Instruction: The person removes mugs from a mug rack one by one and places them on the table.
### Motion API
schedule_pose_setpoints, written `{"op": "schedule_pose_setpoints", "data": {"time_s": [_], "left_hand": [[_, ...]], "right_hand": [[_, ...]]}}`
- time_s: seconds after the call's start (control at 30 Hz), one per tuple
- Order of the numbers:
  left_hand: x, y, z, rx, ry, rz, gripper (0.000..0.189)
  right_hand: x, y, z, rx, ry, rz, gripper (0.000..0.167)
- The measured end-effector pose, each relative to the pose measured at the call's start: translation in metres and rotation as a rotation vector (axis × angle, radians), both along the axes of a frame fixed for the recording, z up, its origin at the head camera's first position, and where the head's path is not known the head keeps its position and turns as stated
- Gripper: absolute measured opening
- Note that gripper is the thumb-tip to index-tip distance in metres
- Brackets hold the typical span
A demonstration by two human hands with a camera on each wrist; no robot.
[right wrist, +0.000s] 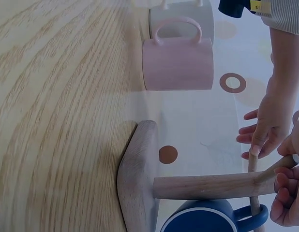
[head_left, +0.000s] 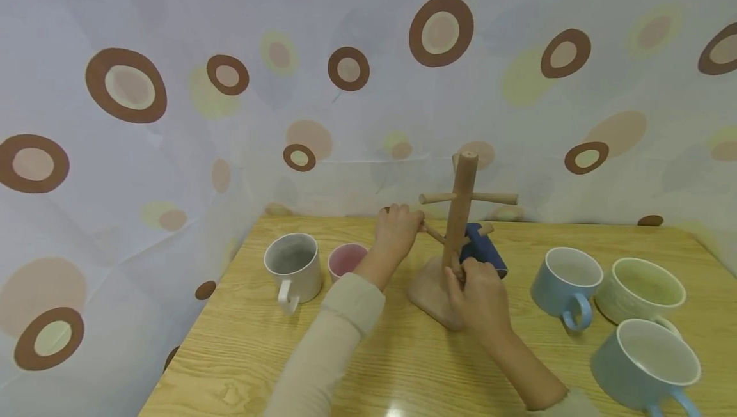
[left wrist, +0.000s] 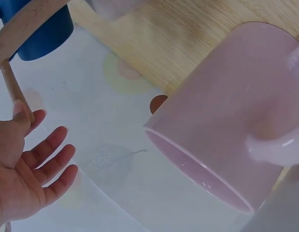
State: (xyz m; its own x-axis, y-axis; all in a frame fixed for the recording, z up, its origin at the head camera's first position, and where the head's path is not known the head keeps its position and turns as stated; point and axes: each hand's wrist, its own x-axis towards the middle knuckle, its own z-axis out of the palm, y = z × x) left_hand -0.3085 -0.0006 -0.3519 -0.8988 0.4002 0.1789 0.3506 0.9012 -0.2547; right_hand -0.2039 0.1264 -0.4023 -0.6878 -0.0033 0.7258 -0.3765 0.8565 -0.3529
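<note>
A wooden mug tree (head_left: 459, 219) stands on the table, with a dark blue mug (head_left: 486, 252) hanging by its handle from one peg, tilted behind the trunk. My left hand (head_left: 397, 233) pinches the end of the lower left peg (left wrist: 16, 89) between thumb and index finger; its other fingers are spread away from the wood. On the near side, my right hand (head_left: 483, 292) grips a short peg (right wrist: 280, 166) that points towards me, its fingers curled around it. Left of the tree sits a pink mug (head_left: 347, 258), partly hidden by my left forearm.
Beside the pink mug stands a white mug (head_left: 299, 276) with a grey inside. To the right are a small blue mug (head_left: 555, 289), a pale green cup (head_left: 622, 302) and a larger light blue mug (head_left: 627, 366). Patterned cloth (head_left: 368, 116) hangs behind the table.
</note>
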Motion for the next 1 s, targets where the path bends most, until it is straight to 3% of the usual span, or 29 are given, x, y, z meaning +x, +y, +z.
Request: {"op": "schedule_pose_setpoints", "data": {"time_s": [0.2,0.5,0.8,1.0], "left_hand": [[0.001,0.000,-0.002,0.032,-0.030,0.012,0.036],[0.004,0.002,0.002,0.044,-0.066,0.053,0.036],[0.015,0.007,0.002,0.004,-0.051,0.130,0.040],[0.030,0.008,0.005,-0.020,0.007,0.117,0.036]], "right_hand": [[0.001,-0.004,-0.001,-0.028,-0.036,-0.007,0.031],[0.000,-0.001,-0.001,-0.019,-0.007,0.002,0.029],[0.005,0.010,0.008,-0.050,-0.098,0.098,0.028],[0.004,0.031,0.000,-0.191,0.021,0.191,0.018]]}}
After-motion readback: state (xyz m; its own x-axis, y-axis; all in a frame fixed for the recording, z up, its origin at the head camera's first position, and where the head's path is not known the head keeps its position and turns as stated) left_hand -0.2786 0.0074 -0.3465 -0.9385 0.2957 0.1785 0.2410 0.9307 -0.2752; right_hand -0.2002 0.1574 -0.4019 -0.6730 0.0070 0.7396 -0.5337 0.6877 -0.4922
